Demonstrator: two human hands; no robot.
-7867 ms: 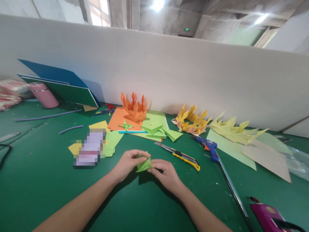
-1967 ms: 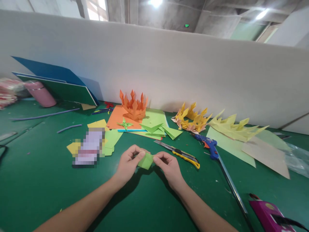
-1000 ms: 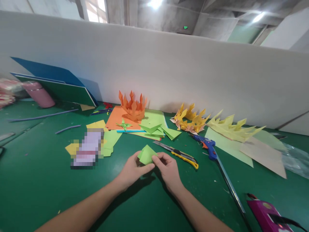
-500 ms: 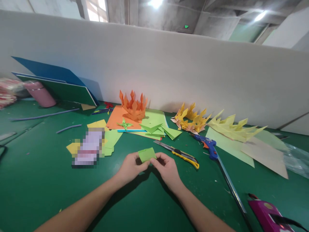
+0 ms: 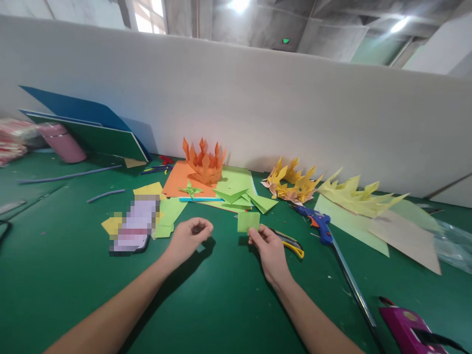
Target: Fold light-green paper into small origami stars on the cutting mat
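Pinched between thumb and fingers of my right hand (image 5: 272, 253) is a small square of light green paper (image 5: 248, 221), raised off the table and partly covering the utility knife. My left hand (image 5: 190, 238) hovers apart from it to the left, fingers curled in with thumb and fingertips together and nothing visible in them. Under and beyond the square lies the utility knife (image 5: 293, 244) with a yellow handle. Folded green paper pieces (image 5: 233, 195) rest behind the hands, beside a green paper star shape (image 5: 191, 189).
An orange paper crown (image 5: 206, 169) stands at the back, a golden one (image 5: 289, 182) and a pale yellow one (image 5: 363, 199) to its right. A blue glue gun (image 5: 320, 225) with a long glue stick lies right. A blurred-out phone (image 5: 136, 223) lies left, near a pink bottle (image 5: 62, 143).
My hands have separated. My left hand has let go of the green paper and moved left; my right hand has carried the paper right, where it now shows as a flat square.
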